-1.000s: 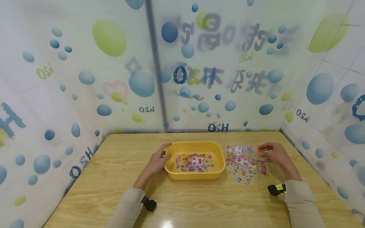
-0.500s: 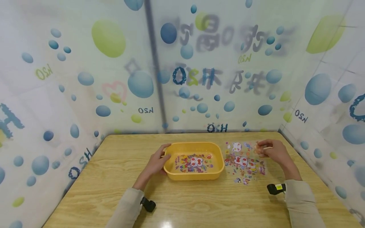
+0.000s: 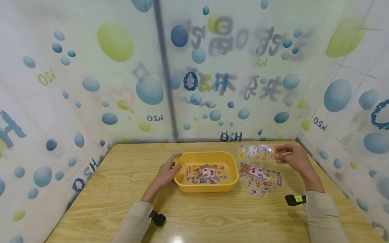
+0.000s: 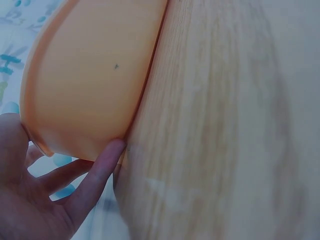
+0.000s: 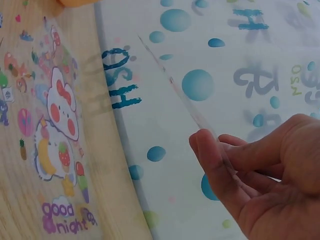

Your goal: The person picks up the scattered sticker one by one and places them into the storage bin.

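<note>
A yellow plastic basin (image 3: 206, 188) stands on the table, its left end gripped by my left hand (image 3: 166, 173). The thumb lies over the rim and the other fingers are around the outside, against the wall in the left wrist view. Inside the basin lies a printed sticker sheet (image 3: 209, 173) with a rabbit and "good night". To the right, my right hand (image 3: 295, 159) pinches a clear sticker sheet (image 3: 252, 151) by its right side, off the table. The right wrist view has it nearly edge-on. Another clear sticker sheet (image 5: 62, 105) lies on the table below it.
The wood-grain table (image 3: 194, 219) reaches back to a pale curtain (image 3: 249, 128) with blue and green dots, which also closes off both sides. Black wrist cameras (image 3: 158, 218) are strapped over both sleeves. The sheet on the table is close to the basin's right end.
My right hand has raised the clear sticker sheet up and away from the one on the table, so a gap shows between their prints. The left hand keeps its grip on the basin.
</note>
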Demonstrator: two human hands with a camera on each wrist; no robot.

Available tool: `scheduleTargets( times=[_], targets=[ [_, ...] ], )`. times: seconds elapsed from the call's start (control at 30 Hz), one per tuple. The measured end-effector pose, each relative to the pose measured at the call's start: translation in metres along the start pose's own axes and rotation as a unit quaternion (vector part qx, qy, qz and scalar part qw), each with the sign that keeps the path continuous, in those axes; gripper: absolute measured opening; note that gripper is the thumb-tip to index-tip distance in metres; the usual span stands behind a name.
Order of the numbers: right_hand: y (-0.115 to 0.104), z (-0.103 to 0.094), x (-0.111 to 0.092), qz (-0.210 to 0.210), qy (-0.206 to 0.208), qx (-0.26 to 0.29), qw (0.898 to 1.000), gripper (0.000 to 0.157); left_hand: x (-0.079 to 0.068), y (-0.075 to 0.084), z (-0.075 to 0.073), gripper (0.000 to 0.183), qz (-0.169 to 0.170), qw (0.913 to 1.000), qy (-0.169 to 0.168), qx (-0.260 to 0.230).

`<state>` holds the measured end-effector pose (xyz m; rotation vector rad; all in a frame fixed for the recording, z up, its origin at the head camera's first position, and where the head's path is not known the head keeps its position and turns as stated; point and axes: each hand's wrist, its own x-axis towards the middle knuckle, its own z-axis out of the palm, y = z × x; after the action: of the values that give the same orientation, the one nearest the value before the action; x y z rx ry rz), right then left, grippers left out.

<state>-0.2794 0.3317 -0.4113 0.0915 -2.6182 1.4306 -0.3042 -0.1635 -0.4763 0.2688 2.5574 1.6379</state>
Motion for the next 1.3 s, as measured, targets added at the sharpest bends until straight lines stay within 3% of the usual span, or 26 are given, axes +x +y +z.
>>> scheduleTargets(
  times=[0.6, 1.3],
  targets=[
    [-0.024, 0.005, -0.007, -0.075, 0.046, 0.005, 0.996, 0.028, 0.0, 0.0, 0.001, 0.052, 0.003, 1.0, -0.001, -0.004],
    [-0.045, 0.023, -0.005, -0.106, 0.03, 0.019, 0.994, 0.03, 0.0, -0.002, 0.0, 0.053, 0.0, 1.0, 0.001, 0.002]
  ],
)
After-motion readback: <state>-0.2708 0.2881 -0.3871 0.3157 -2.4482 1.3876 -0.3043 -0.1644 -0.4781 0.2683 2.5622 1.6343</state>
